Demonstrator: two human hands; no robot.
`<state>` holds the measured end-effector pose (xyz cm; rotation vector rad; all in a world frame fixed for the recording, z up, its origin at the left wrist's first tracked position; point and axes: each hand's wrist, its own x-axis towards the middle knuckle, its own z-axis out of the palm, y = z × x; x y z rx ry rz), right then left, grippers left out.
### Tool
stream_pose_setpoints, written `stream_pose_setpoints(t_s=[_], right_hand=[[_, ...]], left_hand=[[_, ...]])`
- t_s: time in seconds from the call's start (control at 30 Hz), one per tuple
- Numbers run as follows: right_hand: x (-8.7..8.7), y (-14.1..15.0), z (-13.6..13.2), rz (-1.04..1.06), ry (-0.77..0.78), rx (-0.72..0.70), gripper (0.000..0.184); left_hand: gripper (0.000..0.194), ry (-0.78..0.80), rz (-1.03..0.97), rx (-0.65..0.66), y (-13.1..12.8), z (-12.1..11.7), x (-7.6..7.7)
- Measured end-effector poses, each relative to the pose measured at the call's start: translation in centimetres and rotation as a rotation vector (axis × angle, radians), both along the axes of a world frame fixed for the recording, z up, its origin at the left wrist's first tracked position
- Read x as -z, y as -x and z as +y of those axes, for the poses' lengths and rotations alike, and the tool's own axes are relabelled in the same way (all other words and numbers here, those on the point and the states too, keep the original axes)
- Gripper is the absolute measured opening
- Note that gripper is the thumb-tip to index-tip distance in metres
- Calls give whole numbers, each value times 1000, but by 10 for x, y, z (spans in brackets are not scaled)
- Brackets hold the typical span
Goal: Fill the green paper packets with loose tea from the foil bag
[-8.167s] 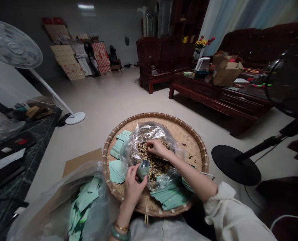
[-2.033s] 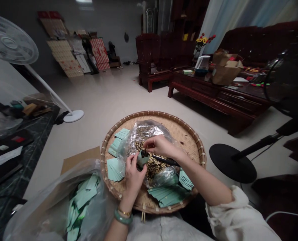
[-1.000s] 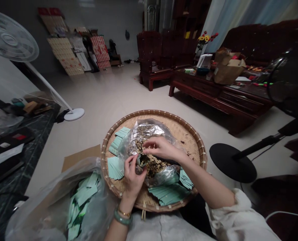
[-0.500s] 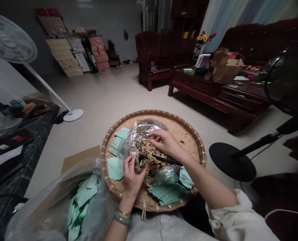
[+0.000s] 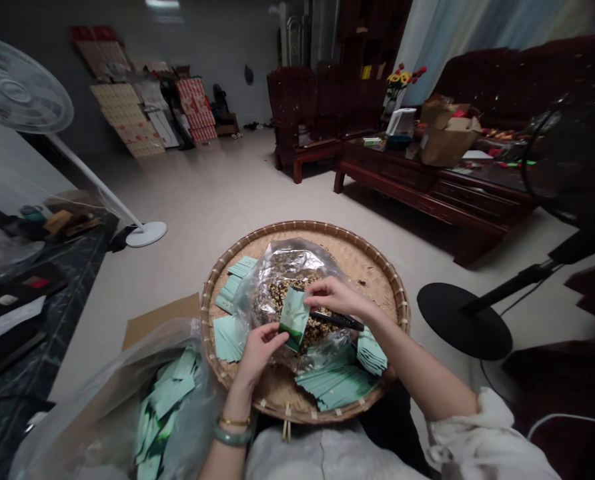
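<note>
- Left hand: one; fingers at the lower corner of the packet; clamp cannot be confirmed.
- Right hand: one; fingers together over a black slender tool, fingertips at the packet's edge.
- Green packet: one, upright between both hands, above the dried flower mix.
- Clear plastic bag: one, holding the mix, open toward the hands.
- Green packet stacks: four, fanned on the woven bamboo tray.
- Edges: far rim well apart from both hands; one plastic sack of packets just beside the near-left rim.
</note>
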<state>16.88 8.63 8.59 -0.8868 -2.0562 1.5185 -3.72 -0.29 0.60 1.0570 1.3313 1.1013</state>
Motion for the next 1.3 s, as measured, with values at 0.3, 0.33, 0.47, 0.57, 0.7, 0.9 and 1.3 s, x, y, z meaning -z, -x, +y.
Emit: stream_pose_setpoints(t_s=[0.3,0.33,0.47,0.57,0.7,0.9,1.3], right_hand=[[6,-17,2,5,127,-77,26],[6,-14,0,-14,97,-43,27],[10,1,-9,-110,-125,122,28],[15,10,-14,-71,-146,123,35],[22,13,-16,5,-84,218,58],[40,13,-15,32,93,217,23],[46,8,-19,67,139,272,29]], left_hand=[[32,105,-73,-76,-10,-4,-3],[31,92,-53,-77,-12,-4,-3],[29,60,-35,-54,-18,-5,-8],[32,45,-91,-33,-23,-3,-13],[32,66,-166,-106,-28,0,-12],[38,109,-320,-70,-33,-3,-4],[39,182,-223,41,-40,-7,-9]])
